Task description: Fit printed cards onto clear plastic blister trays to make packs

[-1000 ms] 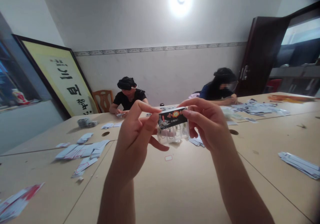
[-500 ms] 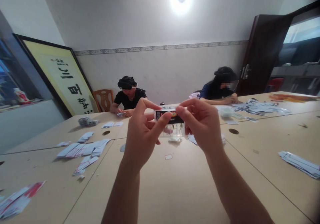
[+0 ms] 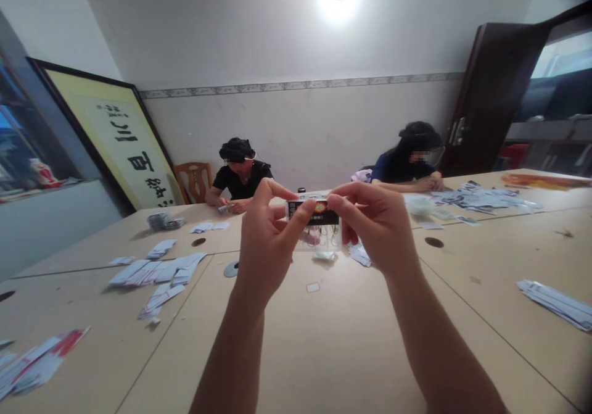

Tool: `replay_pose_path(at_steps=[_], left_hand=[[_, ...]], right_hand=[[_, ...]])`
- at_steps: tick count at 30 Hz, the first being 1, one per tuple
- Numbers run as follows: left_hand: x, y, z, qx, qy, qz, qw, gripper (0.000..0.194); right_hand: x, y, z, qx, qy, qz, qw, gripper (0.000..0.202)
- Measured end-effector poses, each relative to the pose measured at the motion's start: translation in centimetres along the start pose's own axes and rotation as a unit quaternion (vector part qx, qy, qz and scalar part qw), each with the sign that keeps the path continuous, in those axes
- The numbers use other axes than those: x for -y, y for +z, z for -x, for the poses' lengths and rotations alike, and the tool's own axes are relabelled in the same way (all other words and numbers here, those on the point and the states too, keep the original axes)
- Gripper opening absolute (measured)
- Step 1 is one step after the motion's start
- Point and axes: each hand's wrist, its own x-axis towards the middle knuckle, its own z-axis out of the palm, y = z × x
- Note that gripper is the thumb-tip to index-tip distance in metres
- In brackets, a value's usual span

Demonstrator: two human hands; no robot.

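A small clear pack of fish hooks [image 3: 324,239] with a black printed label across its top is held up over the table, level with my view. My left hand [image 3: 271,235] pinches its left side, thumb across the front of the label and fingers behind. At the upper right corner, the thumb and fingertips of my right hand [image 3: 374,226] are closed on the same pack. Thin curved hooks show through the clear lower part. Below it on the table lie a small whitish packet [image 3: 322,256] and a little red-edged label [image 3: 313,287].
Flat white cards [image 3: 157,273] lie in stacks at left, with more cards [image 3: 536,306] at right. A loose heap of cards [image 3: 485,198] is at far right. Two people [image 3: 243,176] [image 3: 409,161] sit across the table [image 3: 333,346]. Round holes [image 3: 433,242] pierce the tabletop.
The pack has tilted slightly, so its label and hooks face me more squarely. Both hands keep their hold. The view has shifted a little.
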Motion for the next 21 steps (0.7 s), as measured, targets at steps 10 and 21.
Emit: replay_pose_path(at_steps=[10, 21], left_hand=[[0.9, -1.3, -0.7, 0.078, -0.036, 0.090, 0.992, 0.037], [0.6, -3.7, -1.6, 0.087, -0.102, 0.156, 0.979, 0.039]], right_hand=[[-0.6, -0.9, -0.7, 0.068, 0.012, -0.030, 0.997, 0.022], [-1.1, -2.8, -1.6, 0.136, 0.036, -0.045, 0.989, 0.039]])
